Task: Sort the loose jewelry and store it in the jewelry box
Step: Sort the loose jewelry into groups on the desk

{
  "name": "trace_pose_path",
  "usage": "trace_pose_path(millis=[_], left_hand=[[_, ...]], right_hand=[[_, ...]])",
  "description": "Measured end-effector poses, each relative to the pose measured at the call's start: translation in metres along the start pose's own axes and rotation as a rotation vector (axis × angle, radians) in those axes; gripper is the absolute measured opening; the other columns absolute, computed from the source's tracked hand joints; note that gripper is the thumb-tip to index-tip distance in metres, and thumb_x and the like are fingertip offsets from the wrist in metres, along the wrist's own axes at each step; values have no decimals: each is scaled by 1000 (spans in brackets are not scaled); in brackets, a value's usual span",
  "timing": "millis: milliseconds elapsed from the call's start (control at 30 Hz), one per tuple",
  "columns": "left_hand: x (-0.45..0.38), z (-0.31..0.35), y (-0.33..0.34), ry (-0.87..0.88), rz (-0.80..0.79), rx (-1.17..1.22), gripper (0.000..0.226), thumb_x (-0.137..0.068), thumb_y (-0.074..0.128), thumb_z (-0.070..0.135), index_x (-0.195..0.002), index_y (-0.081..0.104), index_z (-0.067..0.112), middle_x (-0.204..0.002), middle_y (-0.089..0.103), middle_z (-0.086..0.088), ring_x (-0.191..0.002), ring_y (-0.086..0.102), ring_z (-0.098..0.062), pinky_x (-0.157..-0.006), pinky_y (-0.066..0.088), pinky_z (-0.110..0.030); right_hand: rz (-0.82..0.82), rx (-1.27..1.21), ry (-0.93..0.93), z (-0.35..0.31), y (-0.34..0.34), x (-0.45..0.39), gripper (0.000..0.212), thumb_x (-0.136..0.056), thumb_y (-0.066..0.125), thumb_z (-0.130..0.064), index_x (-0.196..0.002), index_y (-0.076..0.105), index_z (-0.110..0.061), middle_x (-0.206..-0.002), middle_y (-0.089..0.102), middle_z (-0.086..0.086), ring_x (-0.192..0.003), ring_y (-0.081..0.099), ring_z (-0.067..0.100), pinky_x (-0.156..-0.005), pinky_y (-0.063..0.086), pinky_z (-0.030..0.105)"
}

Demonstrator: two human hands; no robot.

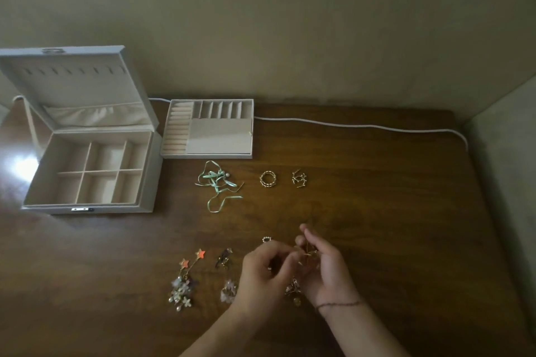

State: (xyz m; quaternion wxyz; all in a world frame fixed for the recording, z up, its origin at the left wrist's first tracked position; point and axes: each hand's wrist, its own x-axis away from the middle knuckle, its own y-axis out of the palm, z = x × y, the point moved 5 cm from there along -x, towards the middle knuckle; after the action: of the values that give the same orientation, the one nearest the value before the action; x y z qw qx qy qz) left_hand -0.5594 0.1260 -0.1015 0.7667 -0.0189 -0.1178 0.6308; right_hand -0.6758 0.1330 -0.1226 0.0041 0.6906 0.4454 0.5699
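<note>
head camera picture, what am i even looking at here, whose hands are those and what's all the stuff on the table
There is no machine here: a person wears one camera on the head, so you look forward and down at their own two hands over a wooden table. The left hand and right hand meet over a small gold piece of jewelry, each pinching it; it is too small to name. At far left stands an open jewelry box, its six compartments showing nothing inside. Beside it sits its removable tray. Between tray and hands lie a green ribbon piece, gold rings and gold hoop earrings. Nearer the person lie star earrings and flower earrings.
</note>
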Motion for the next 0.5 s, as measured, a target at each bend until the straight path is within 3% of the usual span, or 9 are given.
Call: trace_pose_path(millis=[67,167,267,367,500], left_hand=[[-2,8,8,124,-17,-123,6,-84,69,30,-88,72,28,-83,71,14,-78,68,-6,-71,51,-17],[-5,17,17,271,-15,-230,9,-83,73,23,-91,73,26,-88,69,18,-83,66,2,-75,48,-11],[-8,17,22,353,-86,-292,12,-87,71,19,-99,71,21,-97,66,10,-88,64,-2,-75,53,-19],[-4,14,31,495,-225,-418,21,-95,63,17,-115,69,16,-112,64,2,-102,64,-13,-86,55,-29],[1,15,41,540,-307,-460,32,-102,52,19,-131,62,13,-131,56,-1,-119,58,-16,-96,51,-31]], right_hand=[[41,-36,10,-1,0,0,28,-88,59,-23,-112,64,-9,-76,57,4,-75,54,21,-87,45,41],[47,-31,34,1,1,5,33,-95,49,-35,-106,65,-9,-87,62,9,-88,60,28,-80,52,43],[71,-62,30,-4,-6,4,37,-97,45,-39,-114,62,-11,-92,65,12,-88,64,29,-73,53,42],[114,-133,27,-11,-11,1,36,-99,44,-36,-121,59,-12,-81,67,10,-76,63,24,-74,51,38],[191,-180,33,-20,-18,-3,32,-98,45,-38,-106,62,-12,-79,66,8,-73,62,24,-75,51,37]])
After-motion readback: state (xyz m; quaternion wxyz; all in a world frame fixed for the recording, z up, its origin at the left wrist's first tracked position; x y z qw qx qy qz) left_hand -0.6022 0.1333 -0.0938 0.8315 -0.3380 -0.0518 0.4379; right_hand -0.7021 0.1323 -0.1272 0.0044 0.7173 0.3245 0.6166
